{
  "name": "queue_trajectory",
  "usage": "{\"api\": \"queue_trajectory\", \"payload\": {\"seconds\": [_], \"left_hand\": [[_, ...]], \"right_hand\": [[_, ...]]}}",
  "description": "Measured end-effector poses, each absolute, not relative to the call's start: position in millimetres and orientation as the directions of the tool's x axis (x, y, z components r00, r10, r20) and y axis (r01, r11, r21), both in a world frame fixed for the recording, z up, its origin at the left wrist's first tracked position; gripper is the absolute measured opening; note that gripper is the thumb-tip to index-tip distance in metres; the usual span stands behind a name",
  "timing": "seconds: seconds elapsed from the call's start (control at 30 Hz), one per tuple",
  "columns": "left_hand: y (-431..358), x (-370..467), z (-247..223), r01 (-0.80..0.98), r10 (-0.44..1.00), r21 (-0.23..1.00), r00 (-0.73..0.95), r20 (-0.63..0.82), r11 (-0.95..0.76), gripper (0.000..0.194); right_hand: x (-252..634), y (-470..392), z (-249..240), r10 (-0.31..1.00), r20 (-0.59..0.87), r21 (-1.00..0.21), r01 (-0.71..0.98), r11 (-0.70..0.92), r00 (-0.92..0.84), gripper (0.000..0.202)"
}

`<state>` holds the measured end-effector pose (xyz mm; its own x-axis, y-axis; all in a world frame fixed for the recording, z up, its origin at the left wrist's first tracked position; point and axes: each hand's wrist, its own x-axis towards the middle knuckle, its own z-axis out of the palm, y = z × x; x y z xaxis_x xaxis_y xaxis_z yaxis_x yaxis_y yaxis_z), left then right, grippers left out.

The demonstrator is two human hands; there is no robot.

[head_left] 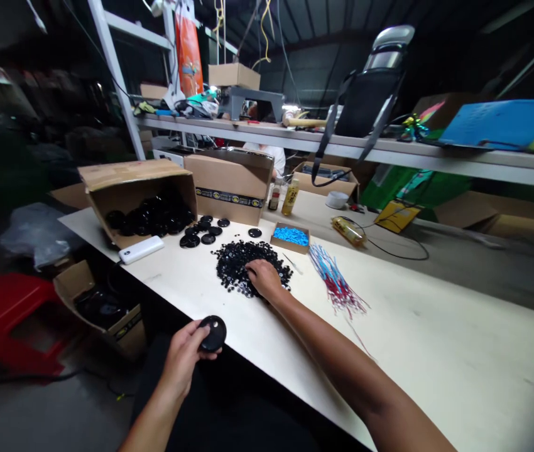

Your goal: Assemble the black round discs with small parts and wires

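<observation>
left fingers (193,329) pinch disc (216,336) near surface (418,320) edge; a slip could drop it. right fingers (254,266) at pile (233,266), grip unclear; raking could scatter it.

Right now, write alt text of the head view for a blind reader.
A person's left-hand grip holds a black disc; the right-hand grip touches small black parts heaped on a pale table, near a box of blue pieces.
</observation>
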<state>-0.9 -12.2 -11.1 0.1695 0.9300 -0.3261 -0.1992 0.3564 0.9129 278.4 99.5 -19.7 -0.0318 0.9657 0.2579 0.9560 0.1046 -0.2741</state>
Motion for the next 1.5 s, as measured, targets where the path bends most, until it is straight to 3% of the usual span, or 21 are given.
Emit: {"api": "queue_trajectory", "payload": {"seconds": [0.4,0.7,0.9,1.1,1.3,1.5], "left_hand": [[-24,1,-11,-0.236,0.923,0.902,0.227,-0.31,0.361,0.043],[-30,-3,-1,-0.243,0.921,0.896,0.219,-0.322,0.371,0.043],[-28,-3,-5,-0.243,0.924,0.896,0.188,-0.333,0.372,0.044],[-30,-7,-1,-0.212,0.915,0.896,0.201,-0.351,0.39,0.049],[-33,-9,0,-0.207,0.907,0.89,0.207,-0.366,0.407,0.048],[-33,-7,1,-0.209,0.909,0.891,0.201,-0.365,0.404,0.042]], "right_hand": [[247,91,-16,0.95,0.273,-0.252,0.942,0.22,-0.149,0.043],[251,102,-16,0.947,0.251,-0.292,0.917,0.272,-0.201,0.028],[263,103,-16,0.934,0.343,-0.437,0.863,0.255,-0.102,0.031],[274,96,-19,0.89,0.421,-0.677,0.714,0.18,0.174,0.031],[294,99,-33,0.854,0.361,-0.857,0.494,0.146,0.374,0.031],[305,99,-49,0.876,0.261,-0.943,0.3,0.142,0.406,0.032]]}}
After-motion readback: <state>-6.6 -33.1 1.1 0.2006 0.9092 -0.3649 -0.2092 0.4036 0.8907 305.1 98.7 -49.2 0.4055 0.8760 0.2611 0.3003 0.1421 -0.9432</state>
